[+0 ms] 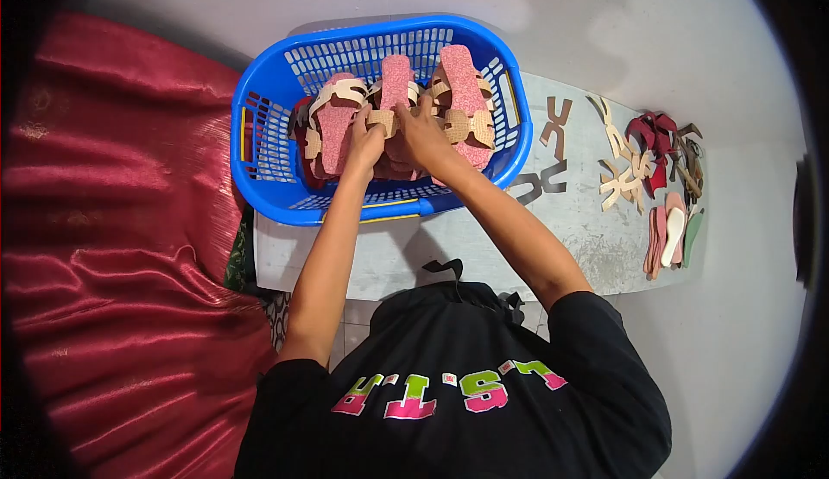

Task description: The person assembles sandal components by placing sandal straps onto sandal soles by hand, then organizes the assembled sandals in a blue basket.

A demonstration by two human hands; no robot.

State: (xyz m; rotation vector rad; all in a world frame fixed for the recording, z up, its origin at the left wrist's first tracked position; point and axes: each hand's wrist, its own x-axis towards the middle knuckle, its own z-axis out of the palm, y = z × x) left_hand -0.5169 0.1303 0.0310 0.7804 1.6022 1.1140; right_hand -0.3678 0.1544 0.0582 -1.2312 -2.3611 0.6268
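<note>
Both my hands are inside a blue plastic basket [259, 198] filled with pink-soled sandals. My left hand [366, 147] grips the left side of a sandal [395, 78] with a pink speckled sole and a tan woven strap. On the same sandal's right side, my right hand [423, 144] has its fingers closed at the strap. To the right lies another pink sandal [463, 82] with a tan woven strap. A pink sandal with a cream strap [344, 92] rests at the left. Fingers and straps hide the lower part of the held sandal.
The basket stands on a grey table [380, 267] against a wall. Brown cut strap pieces [555, 125] lie to its right, then cream straps [626, 181], dark red straps [661, 129] and several pink, white and green soles [672, 229]. Shiny red cloth [129, 220] hangs at the left.
</note>
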